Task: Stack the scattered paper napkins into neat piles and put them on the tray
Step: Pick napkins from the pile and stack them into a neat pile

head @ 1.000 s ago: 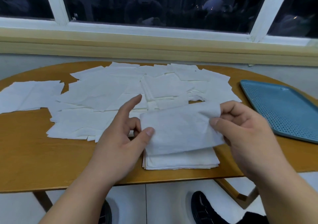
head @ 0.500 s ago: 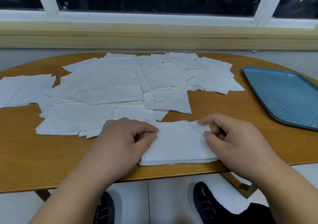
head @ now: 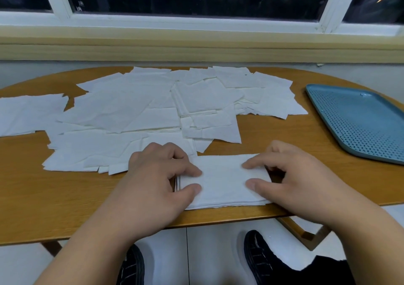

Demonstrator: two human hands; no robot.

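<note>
A neat pile of white paper napkins (head: 223, 184) lies near the table's front edge. My left hand (head: 157, 182) rests on its left end, with thumb and forefinger tips pressing on the top sheet. My right hand (head: 293, 182) does the same on the right end, thumb and forefinger flat on top. Both hands cover the pile's short edges. Many loose napkins (head: 131, 114) lie scattered and overlapping across the far half of the table. The blue perforated tray (head: 358, 120) sits at the right with nothing on it.
The round wooden table (head: 65, 197) ends just below the pile. A window sill and wall stand behind the table. A separate patch of napkins (head: 28, 114) lies at the far left. My black shoes show under the table edge.
The napkin held up by both hands a second ago now lies on top of the pile. Both hands have come down and press on the pile's ends.
</note>
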